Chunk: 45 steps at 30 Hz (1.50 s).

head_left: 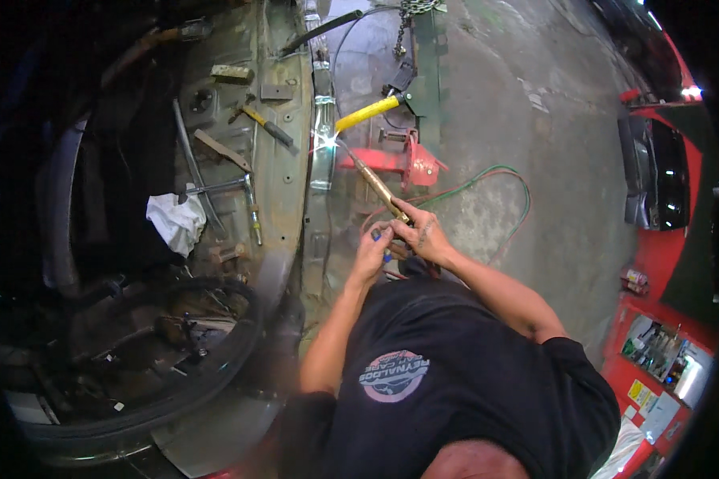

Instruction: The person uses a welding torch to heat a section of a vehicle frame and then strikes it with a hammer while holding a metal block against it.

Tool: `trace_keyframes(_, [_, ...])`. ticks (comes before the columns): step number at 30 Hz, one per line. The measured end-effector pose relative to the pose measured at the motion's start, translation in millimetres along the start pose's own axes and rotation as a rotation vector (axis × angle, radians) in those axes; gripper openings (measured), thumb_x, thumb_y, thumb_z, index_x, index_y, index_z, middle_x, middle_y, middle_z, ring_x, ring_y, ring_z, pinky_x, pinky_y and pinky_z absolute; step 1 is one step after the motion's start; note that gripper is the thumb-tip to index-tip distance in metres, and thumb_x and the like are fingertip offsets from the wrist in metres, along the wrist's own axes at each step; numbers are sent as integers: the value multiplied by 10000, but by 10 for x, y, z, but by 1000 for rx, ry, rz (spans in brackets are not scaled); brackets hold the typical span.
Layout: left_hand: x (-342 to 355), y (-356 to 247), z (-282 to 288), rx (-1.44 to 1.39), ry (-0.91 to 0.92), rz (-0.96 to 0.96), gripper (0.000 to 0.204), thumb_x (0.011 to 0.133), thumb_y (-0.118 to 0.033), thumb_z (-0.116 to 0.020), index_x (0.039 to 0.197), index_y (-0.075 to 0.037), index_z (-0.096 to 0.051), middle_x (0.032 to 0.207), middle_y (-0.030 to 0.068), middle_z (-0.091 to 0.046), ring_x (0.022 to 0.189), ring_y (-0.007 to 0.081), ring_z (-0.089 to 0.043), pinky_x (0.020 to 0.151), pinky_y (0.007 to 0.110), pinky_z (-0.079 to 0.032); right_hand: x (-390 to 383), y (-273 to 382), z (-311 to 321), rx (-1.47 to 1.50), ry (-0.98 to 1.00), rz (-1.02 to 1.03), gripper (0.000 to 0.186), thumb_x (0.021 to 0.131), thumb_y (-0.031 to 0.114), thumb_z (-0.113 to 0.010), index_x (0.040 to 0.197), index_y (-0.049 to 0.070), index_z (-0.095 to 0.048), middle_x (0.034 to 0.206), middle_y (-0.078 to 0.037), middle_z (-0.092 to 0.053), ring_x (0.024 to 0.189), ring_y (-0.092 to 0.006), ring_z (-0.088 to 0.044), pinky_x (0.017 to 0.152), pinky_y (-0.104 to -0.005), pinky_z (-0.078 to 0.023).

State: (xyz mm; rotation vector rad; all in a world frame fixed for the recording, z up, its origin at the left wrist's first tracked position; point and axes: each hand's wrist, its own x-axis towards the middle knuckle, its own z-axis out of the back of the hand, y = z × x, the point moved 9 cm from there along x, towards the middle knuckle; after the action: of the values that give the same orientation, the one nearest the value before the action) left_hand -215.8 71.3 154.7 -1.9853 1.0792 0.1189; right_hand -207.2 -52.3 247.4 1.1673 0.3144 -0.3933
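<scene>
A brass gas torch [375,182] points up and left from my hands, its tip near a bright white glow [325,142] on the car's metal sill [321,172]. My right hand [423,237] is closed around the torch's rear end. My left hand [371,254] is closed at the torch's back end, fingers beside a small blue part [387,257] that looks like a valve knob. Its fingertips meet those of my right hand. Just beyond the glow lies a yellow handle [367,114] with a dark block-like head [399,78].
On the car floor to the left lie a hammer [268,126], a white rag [176,223], a ratchet with extension [252,203] and a metal block [276,92]. A red clamp-like fixture [419,164] stands right of the sill. Green and red hoses [527,191] loop over the concrete.
</scene>
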Motion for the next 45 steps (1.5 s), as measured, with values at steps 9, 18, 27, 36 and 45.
trace_keyframes(9, [-30, -139, 244, -37, -111, -49, 277, 1076, -230, -596, 1246, -11, -591, 1045, 117, -710, 795, 219, -716, 695, 368, -585, 172, 125, -185, 10, 26, 101, 569, 970, 245, -665, 1476, 16, -543, 1124, -258, -741, 1015, -291, -739, 885, -401, -550])
trace_keyframes(18, [-37, -74, 19, 2, -22, 32, 331, 1070, -311, -608, 1249, -34, -584, 1073, 112, -699, 794, 232, -723, 726, 353, -556, 57, 21, -34, -26, -43, 95, 599, 952, 272, -670, 1483, 27, -545, 1051, -258, -737, 886, -240, -719, 807, -386, -562])
trace_keyframes(27, [-7, -45, -1, 8, -59, 18, 348, 1065, -303, -614, 1264, -20, -576, 1075, 120, -700, 811, 233, -725, 718, 356, -563, 33, -17, 25, -27, -26, 28, 606, 949, 286, -672, 1480, 22, -546, 1053, -265, -736, 909, -257, -729, 810, -398, -561])
trace_keyframes(36, [-21, -87, 136, -2, -48, -38, 276, 1077, -269, -595, 1227, -38, -595, 1067, 103, -695, 821, 226, -718, 705, 373, -572, 94, 69, -79, 18, 1, 61, 626, 924, 285, -665, 1469, 1, -548, 1028, -278, -730, 909, -337, -742, 818, -424, -560])
trace_keyframes(45, [20, 47, -21, -34, 6, 38, 286, 1074, -276, -599, 1240, -43, -586, 1049, 95, -696, 807, 231, -717, 714, 373, -570, 29, -42, 48, -14, -71, 107, 622, 926, 283, -662, 1472, 8, -547, 1051, -276, -732, 946, -355, -747, 834, -431, -565])
